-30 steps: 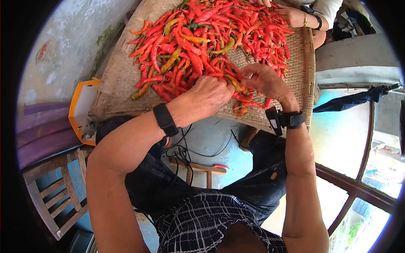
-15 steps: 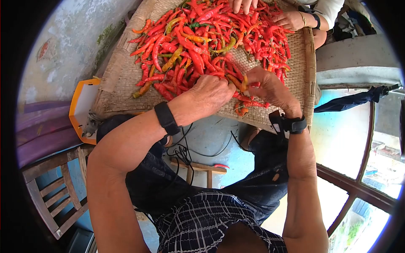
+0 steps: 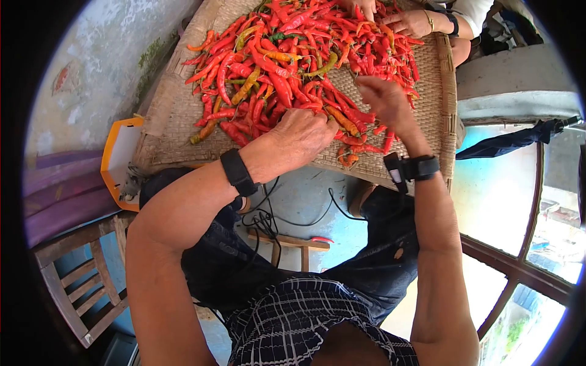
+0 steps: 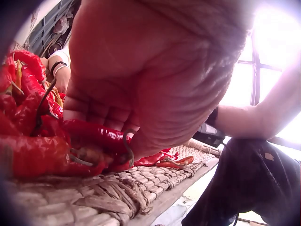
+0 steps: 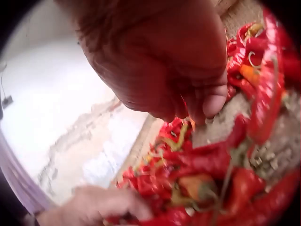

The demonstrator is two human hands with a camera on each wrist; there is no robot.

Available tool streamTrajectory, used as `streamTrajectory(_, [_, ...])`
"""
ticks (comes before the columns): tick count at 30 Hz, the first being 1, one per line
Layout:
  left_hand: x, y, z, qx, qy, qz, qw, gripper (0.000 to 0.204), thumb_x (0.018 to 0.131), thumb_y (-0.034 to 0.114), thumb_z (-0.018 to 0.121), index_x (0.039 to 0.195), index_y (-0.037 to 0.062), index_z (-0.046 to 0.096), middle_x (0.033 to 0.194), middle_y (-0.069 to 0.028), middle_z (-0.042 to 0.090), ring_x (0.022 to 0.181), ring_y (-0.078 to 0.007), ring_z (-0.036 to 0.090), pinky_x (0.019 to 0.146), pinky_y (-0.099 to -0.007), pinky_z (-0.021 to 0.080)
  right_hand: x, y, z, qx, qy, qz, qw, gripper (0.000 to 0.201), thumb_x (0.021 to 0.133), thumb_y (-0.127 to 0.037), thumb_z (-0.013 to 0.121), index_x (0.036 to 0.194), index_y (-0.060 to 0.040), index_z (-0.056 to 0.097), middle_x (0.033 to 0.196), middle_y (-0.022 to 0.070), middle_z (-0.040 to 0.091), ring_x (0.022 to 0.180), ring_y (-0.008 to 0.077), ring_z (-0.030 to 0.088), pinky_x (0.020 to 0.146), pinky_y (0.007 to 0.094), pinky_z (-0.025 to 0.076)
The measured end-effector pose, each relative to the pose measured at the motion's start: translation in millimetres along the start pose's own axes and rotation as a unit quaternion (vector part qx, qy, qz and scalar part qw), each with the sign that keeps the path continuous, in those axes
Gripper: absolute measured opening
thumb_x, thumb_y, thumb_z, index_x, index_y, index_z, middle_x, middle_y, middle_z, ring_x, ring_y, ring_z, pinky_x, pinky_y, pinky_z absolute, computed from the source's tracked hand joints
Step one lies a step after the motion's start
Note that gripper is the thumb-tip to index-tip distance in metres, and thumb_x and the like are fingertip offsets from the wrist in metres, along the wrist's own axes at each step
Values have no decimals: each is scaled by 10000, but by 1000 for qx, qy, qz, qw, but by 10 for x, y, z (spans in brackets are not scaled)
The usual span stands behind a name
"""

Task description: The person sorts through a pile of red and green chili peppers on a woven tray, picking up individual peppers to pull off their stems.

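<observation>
Red chili peppers point(image 3: 268, 61) lie in a broad heap on a woven tray point(image 3: 165, 134), with a few orange and yellow-green ones among them. At the heap's near edge my left hand point(image 3: 299, 137) rests with curled fingers. The left wrist view shows a glossy red chili pepper point(image 4: 101, 136) with a curved stem in the curl of that hand, its fingertips hidden behind it. My right hand point(image 3: 387, 107) hovers over the right part of the heap, fingers reaching left. In the right wrist view its thumb and fingers point(image 5: 214, 104) hang loosely over the chilies, with nothing visibly gripped.
Across the tray, another person's hands point(image 3: 409, 23) work in the far right of the heap. A mottled wall point(image 3: 97, 67) stands at left, a folded umbrella point(image 3: 519, 140) at right. Cables point(image 3: 265, 219) and a wooden stool point(image 3: 293, 241) are under the tray.
My right hand has drawn a yellowish chili near the left hand, then moved up and away without it showing. My left hand stays put. The other person's hands have shifted over the heap.
</observation>
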State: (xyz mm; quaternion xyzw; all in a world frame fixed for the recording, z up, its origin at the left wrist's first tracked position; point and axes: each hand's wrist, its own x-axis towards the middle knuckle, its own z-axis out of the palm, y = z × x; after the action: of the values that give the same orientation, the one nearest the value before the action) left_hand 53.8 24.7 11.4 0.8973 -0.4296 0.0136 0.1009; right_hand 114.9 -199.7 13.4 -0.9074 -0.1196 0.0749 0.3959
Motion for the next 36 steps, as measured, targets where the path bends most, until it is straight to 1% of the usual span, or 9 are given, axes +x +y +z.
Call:
streamTrajectory(3, [-4,8,4,1,5,-1,1000,177,700,24,611,865,3,549,758,-129,609,703,-281,641,557,-372,513,-28,46,323,-136,49,-147,979,212,821,-150,633,1006,-50,652,876,187,626,831,310,624,742,402,502])
streamTrajectory(6, [3,-1,5,0,7,-1,1000,170,700,26,612,856,9,547,761,-128,610,705,-280,641,561,-375,511,-18,-31,389,-169,49,-116,978,143,797,-92,602,919,-25,631,870,211,614,864,391,593,752,453,486])
streamTrajectory(13, [-27,-11,8,-9,25,9,1000,169,704,24,615,857,6,547,773,-131,613,717,-282,643,558,-378,506,11,-64,348,-121,54,-132,982,97,801,-82,592,878,-22,598,844,216,596,829,394,596,737,432,488])
streamTrajectory(16, [-40,-5,-6,-9,21,7,1000,169,705,23,616,859,3,550,777,-133,614,719,-280,645,553,-377,506,-4,-259,228,-49,84,-40,994,84,847,-87,581,902,-24,584,816,160,615,760,312,624,669,373,501])
streamTrajectory(19, [-38,1,-10,1,16,13,1000,168,705,20,616,859,0,553,777,-133,614,718,-277,646,550,-375,507,-3,-284,111,205,94,-19,974,113,918,-114,545,993,-32,562,791,23,607,702,100,583,582,255,489])
streamTrajectory(22, [-57,-20,36,0,55,32,998,174,703,18,617,865,-3,556,779,-134,614,712,-276,646,552,-372,511,-50,-365,-35,343,88,34,934,117,912,-118,553,979,-23,563,794,38,614,692,112,586,613,246,496])
streamTrajectory(33, [-41,2,31,6,26,16,1000,159,714,23,613,861,-5,557,783,-137,612,702,-274,647,558,-373,516,-105,-271,-212,255,64,25,964,160,922,-157,553,954,-4,588,801,42,625,691,99,592,623,224,495])
streamTrajectory(35, [-32,8,18,10,35,20,999,156,716,22,611,861,-4,558,784,-137,612,705,-275,648,559,-375,517,-121,-328,-292,143,-108,124,976,184,928,-172,546,970,2,587,773,35,621,675,86,583,608,215,490])
streamTrajectory(36, [-18,13,12,8,18,12,1000,156,716,22,610,861,-5,558,785,-139,612,709,-278,649,561,-376,518,-118,-369,-325,144,-107,124,976,184,928,-172,546,970,2,587,773,35,621,675,86,583,608,215,490])
